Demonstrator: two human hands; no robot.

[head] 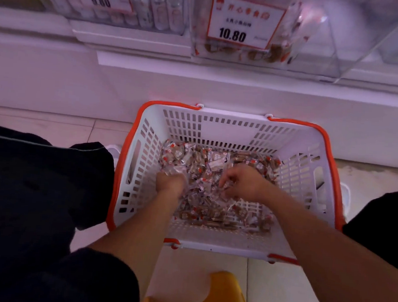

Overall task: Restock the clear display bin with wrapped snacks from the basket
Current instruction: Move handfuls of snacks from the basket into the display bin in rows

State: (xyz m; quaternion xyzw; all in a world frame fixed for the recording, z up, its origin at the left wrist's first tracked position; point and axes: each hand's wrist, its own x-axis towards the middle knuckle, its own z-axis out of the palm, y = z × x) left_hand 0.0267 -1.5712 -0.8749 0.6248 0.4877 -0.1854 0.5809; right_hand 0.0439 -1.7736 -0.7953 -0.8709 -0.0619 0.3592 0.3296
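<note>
A white plastic basket (228,127) with orange handles stands on the floor between my knees. Its bottom is covered with small wrapped snacks (203,210) in clear and red wrappers. My left hand (171,182) is down in the pile at the left, fingers curled round a bunch of snacks. My right hand (243,182) is in the middle of the pile, fingers curled and pinching snacks. Above on the shelf sits the clear display bin (318,48) with a 10.80 price card (243,22); only a few snacks lie at its bottom.
A second clear bin (142,10) with a 9.80 card stands to the left on the same shelf. The white shelf base (221,88) runs behind the basket. A yellow stool (220,296) is under me. My dark-trousered knees flank the basket.
</note>
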